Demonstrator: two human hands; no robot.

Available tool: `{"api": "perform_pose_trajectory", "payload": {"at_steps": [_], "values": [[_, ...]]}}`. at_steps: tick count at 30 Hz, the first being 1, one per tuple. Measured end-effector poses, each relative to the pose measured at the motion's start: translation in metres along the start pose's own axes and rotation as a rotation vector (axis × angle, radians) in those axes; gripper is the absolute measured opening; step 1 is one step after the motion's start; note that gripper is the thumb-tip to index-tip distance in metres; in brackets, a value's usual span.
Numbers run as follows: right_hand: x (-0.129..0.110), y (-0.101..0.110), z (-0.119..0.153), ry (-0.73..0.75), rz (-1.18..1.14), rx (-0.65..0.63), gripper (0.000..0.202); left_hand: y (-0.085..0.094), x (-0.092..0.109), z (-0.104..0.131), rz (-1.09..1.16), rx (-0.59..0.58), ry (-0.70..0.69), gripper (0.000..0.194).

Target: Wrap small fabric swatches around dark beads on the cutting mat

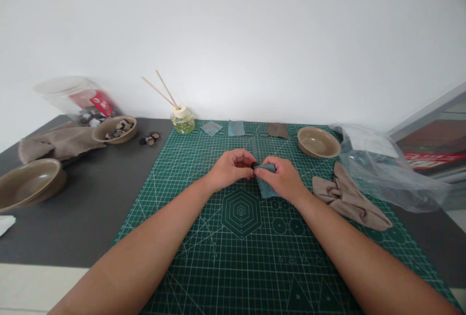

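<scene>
Over the middle of the green cutting mat (241,256), my two hands meet, fingertips almost touching. My left hand (233,167) is closed in a pinch on a small dark piece (254,165), mostly covered by the fingers. A small blue sheet (267,189) that looks like sandpaper, folded over, is gripped between thumb and fingers of my right hand (282,179). The sheet's fold lies against the dark piece, and its lower part hangs toward the mat.
Along the mat's back lie blue sheets (236,128), a brown sheet (277,130) and a reed diffuser (183,121). Right: a bowl (317,142), brown cloth (349,198), plastic bag (386,169). Left: a bowl with dark and tan pieces (98,133), loose pieces (150,139), another bowl (54,174).
</scene>
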State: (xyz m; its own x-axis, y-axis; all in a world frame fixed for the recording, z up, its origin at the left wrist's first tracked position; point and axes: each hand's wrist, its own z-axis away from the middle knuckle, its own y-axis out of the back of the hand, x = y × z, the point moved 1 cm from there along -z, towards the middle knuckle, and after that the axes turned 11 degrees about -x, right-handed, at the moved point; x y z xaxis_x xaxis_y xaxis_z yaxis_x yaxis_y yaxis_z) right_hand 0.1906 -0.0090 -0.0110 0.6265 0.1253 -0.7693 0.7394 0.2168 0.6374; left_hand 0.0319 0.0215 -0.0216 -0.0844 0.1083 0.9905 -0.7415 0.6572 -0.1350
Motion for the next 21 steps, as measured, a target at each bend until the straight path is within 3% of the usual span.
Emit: {"api": "perform_pose_trajectory", "payload": {"at_steps": [10, 21], "values": [[-0.0006, -0.0004, 0.0029, 0.048, -0.046, -0.062, 0.023, 0.0011, -0.0036, -0.0024, -0.145, 0.060, -0.024, 0.018], [-0.0008, -0.0008, 0.0004, -0.003, 0.030, 0.005, 0.024, 0.0024, -0.0066, -0.0013, -0.136, 0.025, -0.009, 0.017]]}}
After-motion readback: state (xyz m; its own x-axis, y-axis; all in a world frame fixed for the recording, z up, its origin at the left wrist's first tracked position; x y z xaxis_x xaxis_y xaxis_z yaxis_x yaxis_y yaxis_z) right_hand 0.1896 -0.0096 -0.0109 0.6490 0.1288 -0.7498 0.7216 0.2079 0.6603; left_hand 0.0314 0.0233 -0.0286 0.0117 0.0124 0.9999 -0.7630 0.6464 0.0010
